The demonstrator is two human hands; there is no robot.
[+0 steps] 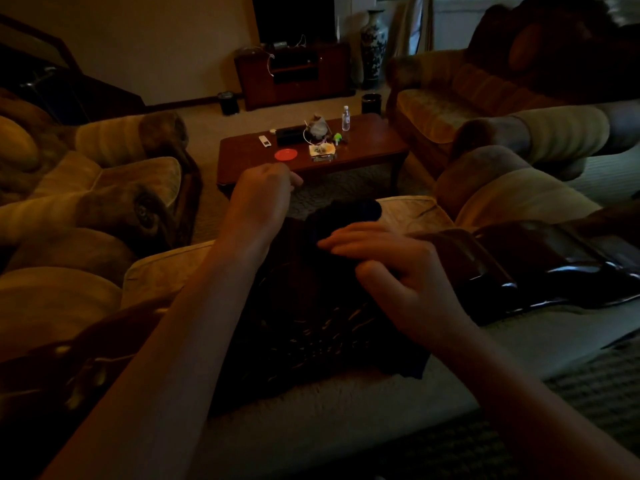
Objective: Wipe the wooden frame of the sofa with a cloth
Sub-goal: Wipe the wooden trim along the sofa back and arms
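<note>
I look over the back of a sofa in a dim room. Its glossy dark wooden frame [536,258] runs along the top of the backrest from lower left to right. A dark cloth [311,306] is draped over the middle of the frame. My right hand [391,268] lies on the cloth with its fingers stretched out to the left, pressing it onto the wood. My left hand [263,195] is raised above the seat cushion, just left of the cloth's upper end. Its fingers are curled and nothing shows in it.
A wooden coffee table [367,147] with a red lid, a bottle and small items stands beyond the seat. An armchair [104,174] is at the left, another sofa [450,112] at the right. A TV cabinet [294,74] and a tall vase [373,43] stand at the back.
</note>
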